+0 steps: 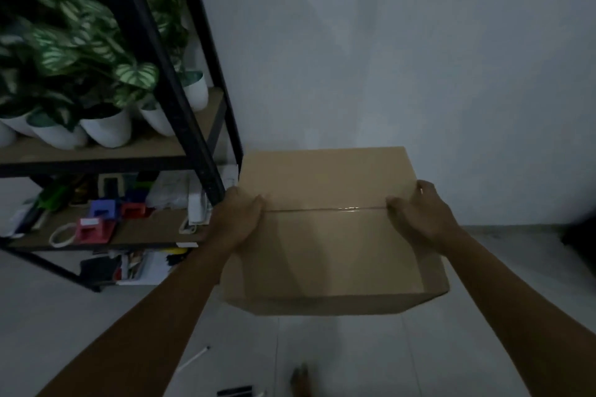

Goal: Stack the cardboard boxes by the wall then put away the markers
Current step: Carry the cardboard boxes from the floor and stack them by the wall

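Nearest, on the pale smooth tile floor (451, 348), lie a white marker (193, 358) and a dark marker (234, 391), both thin and straight, apart from each other; a foot (301, 379) shows blurred beside them. Bare floor lies open on both sides of the arms. Above it is the box (329, 235), plain matte brown cardboard, rectangular with crisp edges and a glossy tape seam across its closed top. The left hand (237, 219) grips its left side, thumb curled onto the top by the seam; the right hand (419, 213) grips the right side the same way. The box's left edge sits just beside a black metal shelf (180, 100) bearing white round pots (106, 132) of leafy plants. Behind stands the flat grey wall (419, 58).
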